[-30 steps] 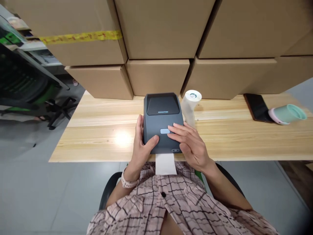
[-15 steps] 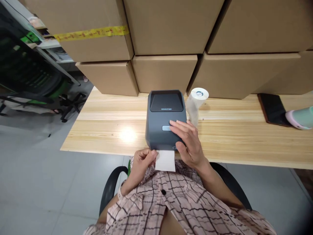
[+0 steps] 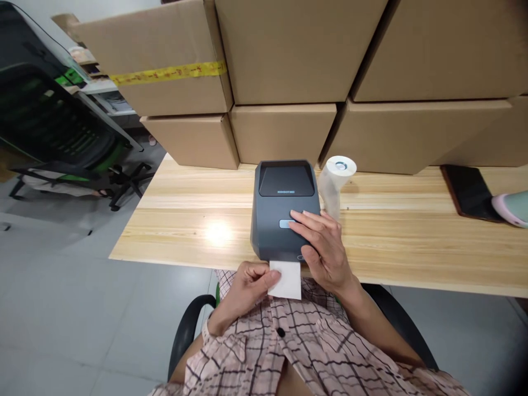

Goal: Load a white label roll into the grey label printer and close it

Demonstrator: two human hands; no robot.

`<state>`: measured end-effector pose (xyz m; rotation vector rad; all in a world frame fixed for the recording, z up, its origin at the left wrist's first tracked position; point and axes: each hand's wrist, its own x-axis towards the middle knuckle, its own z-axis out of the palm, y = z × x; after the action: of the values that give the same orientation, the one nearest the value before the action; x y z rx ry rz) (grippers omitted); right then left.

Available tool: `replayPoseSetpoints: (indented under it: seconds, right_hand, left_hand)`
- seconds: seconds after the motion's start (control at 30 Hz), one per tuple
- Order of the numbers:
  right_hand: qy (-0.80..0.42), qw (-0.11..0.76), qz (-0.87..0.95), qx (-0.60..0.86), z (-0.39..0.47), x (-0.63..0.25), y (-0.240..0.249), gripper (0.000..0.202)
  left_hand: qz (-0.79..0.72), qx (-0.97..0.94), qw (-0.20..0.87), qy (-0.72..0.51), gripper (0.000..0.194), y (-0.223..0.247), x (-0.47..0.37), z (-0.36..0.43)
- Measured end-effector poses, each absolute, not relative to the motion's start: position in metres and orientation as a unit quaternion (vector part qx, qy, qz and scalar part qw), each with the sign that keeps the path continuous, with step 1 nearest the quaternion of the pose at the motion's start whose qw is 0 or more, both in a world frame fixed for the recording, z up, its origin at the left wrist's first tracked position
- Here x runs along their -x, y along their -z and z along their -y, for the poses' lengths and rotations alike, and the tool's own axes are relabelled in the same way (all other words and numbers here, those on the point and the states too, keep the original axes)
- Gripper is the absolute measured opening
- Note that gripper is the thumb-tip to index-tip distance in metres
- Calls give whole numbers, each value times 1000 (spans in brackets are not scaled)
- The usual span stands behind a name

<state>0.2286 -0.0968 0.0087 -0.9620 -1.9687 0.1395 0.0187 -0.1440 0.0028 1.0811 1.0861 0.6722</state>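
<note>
A dark grey label printer (image 3: 272, 236) stands at the front edge of the wooden table, and a white label (image 3: 289, 281) sticks out of its front slot. My left hand (image 3: 251, 286) pinches the label's left edge, thumb on top, with the other fingers partly hidden beneath. Across the printer's right front lies my right hand (image 3: 324, 247), its fingers stretched out. Its fingertips rest by the light blue button (image 3: 285, 224) on the lid. Just behind and right of that hand stands a white label roll (image 3: 339, 166), a loose strip hanging from it.
Brown cardboard boxes (image 3: 284, 135) are stacked along the table's back. At the right lie a black phone (image 3: 470, 190) and a green and pink bottle (image 3: 513, 209). A dark office chair (image 3: 61, 121) stands on the floor at left. The wooden table (image 3: 177, 231) ends close to my body.
My left hand has moved from the label's edge slightly further onto it, thumb now over the paper. My right hand stays on the printer. The whole view has shifted a little.
</note>
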Motion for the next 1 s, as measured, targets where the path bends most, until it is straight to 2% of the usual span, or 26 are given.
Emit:
replayPoseSetpoints:
  seconds: [0.13, 0.23, 0.33, 0.5, 0.6, 0.63, 0.73, 0.83, 0.93, 1.0]
  right_hand:
    - [-29, 414, 807, 420, 100, -227, -21, 37]
    - [11, 346, 825, 446, 98, -226, -36, 31]
    - [37, 308, 852, 422, 89, -227, -44, 32]
    - [-60, 356, 843, 398, 85, -240, -31, 38]
    - [-120, 425, 799, 407, 94, -254, -19, 62]
    - [-136, 444, 785, 410, 97, -259, -17, 70]
    - [-166, 452, 777, 406, 99, -266, -18, 83]
    - [-159, 430, 801, 385, 84, -267, -31, 92]
    - [-113, 433, 810, 378, 53, -262, -51, 91]
    - [-72, 450, 806, 378, 30, -257, -66, 85]
  left_hand:
    - [-444, -524, 664, -296, 62, 3, -14, 139]
    - [-431, -575, 627, -299, 62, 6, -7, 135]
    - [-435, -600, 572, -352, 60, 9, 5, 132]
    - [-491, -545, 442, -516, 47, 6, 21, 120]
    - [-511, -538, 404, -534, 23, -4, 22, 110]
    - [-509, -548, 402, -528, 20, -8, 21, 106]
    - [-476, -587, 409, -510, 39, -17, 17, 88]
    - [-456, -598, 414, -513, 44, -21, 13, 57]
    - [-467, -604, 432, -480, 50, -22, 9, 21]
    - [-464, -621, 460, -432, 65, -23, 3, 3]
